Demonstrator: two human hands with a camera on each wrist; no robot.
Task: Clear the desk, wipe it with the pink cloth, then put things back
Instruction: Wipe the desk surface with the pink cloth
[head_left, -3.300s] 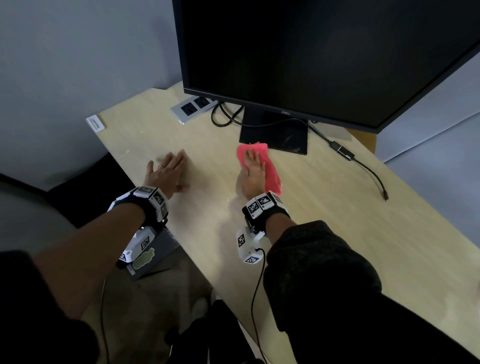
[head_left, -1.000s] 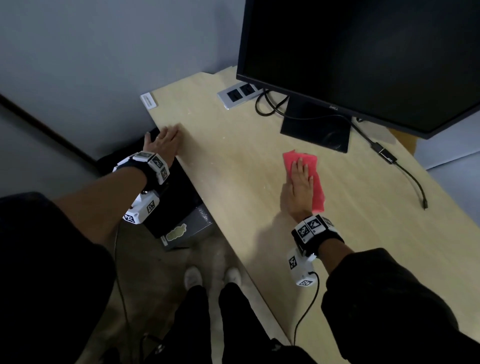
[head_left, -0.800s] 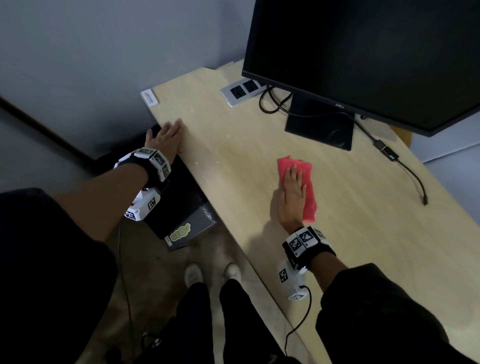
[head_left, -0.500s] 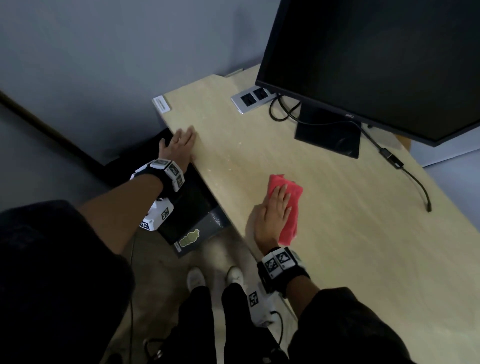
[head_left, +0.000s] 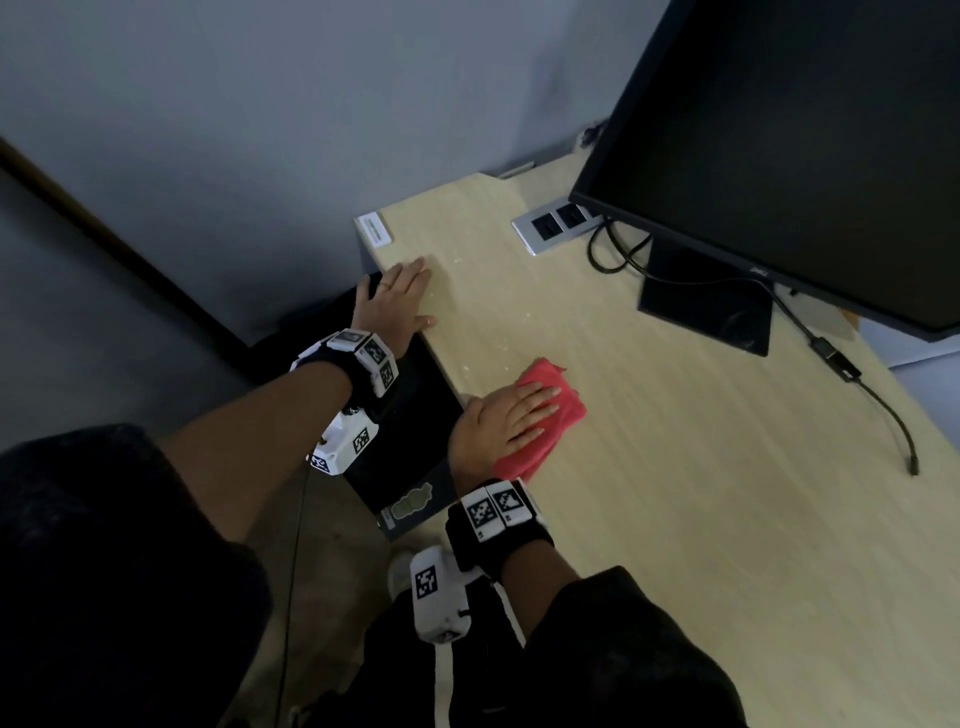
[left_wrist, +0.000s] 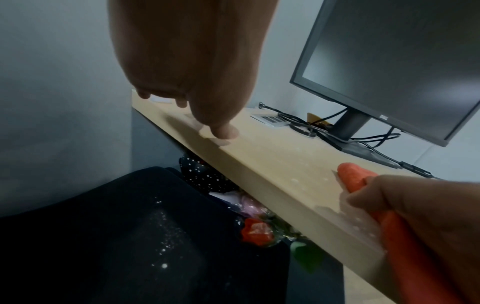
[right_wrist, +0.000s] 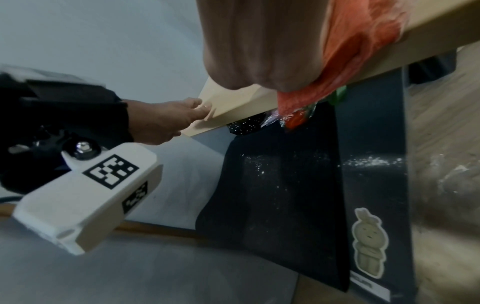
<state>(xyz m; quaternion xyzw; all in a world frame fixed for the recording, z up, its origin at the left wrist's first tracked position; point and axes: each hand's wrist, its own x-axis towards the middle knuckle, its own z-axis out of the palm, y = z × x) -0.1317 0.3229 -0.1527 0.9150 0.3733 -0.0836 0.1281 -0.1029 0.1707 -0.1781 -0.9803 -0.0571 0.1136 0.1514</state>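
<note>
At the near left edge of the pale wood-grain worktop (head_left: 675, 467), the wiping step is in hand: the right hand (head_left: 501, 415) lies palm-down on the folded pink cloth (head_left: 563, 402), its fingers (head_left: 540, 402) straight and spread, pressing the cloth flat rather than gripping it. The cloth sits right at the worktop's edge, with one corner hanging over it in the right wrist view. Pale specks dot the surface between the two hands, so that strip looks unwiped; the next move, as I judge it, calls for sweeping the cloth toward the far left corner, keeping the palm flat so the cloth does not bunch or slip off the edge.

The left hand (head_left: 397, 304) rests on the same edge farther back, fingers loose and extended on the surface, thumb laid along the rim, holding nothing; it seems to brace the body. Both forearms reach forward from dark sleeves, each wrist wearing a strap with black-and-white markers.

A large black monitor (head_left: 779, 156) stands at the right rear, with a grey socket panel (head_left: 556, 226) and a trailing black cable (head_left: 893, 415) near it. Putting things back is not yet begun.
</note>
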